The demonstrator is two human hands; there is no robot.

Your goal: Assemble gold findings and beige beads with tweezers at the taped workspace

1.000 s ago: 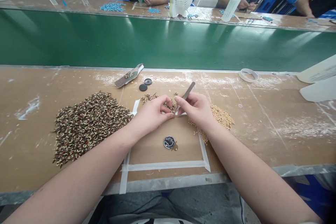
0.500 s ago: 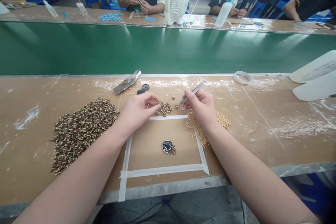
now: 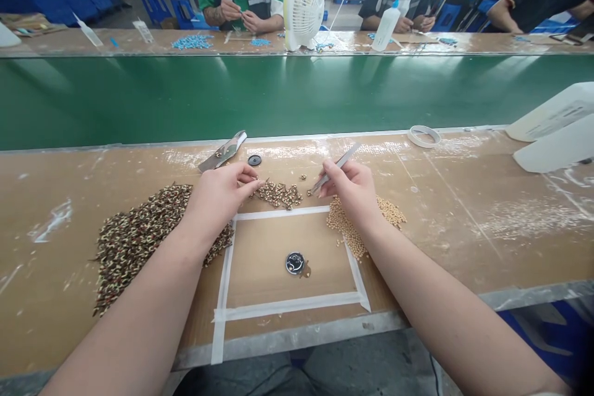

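Observation:
My left hand (image 3: 220, 195) is closed in a pinch at the left end of a small cluster of brown-and-cream pieces (image 3: 281, 195); whatever its fingertips hold is too small to make out. Tweezers (image 3: 349, 154) are gripped in my right hand (image 3: 350, 189), their tips pointing down and left beside a single small piece (image 3: 309, 193). Under and around that hand spreads a pile of tan beads (image 3: 392, 213). A large heap of similar brown-and-cream pieces (image 3: 139, 247) lies beside my left forearm. Nearer me, a small round dish of dark, shiny liquid (image 3: 295, 263) stands inside a taped rectangle (image 3: 241, 309).
Behind my left hand are a black round lid (image 3: 255, 160) and a camouflage-patterned strip (image 3: 225, 151). A tape roll (image 3: 424, 136) and white bottles (image 3: 557, 148) lie at the right. Beyond a green belt (image 3: 260, 96), people work near a fan (image 3: 304, 3).
My left hand has moved left, away from the middle of the small cluster, uncovering more of it. The tweezers stay near the same single piece. The view has tilted slightly.

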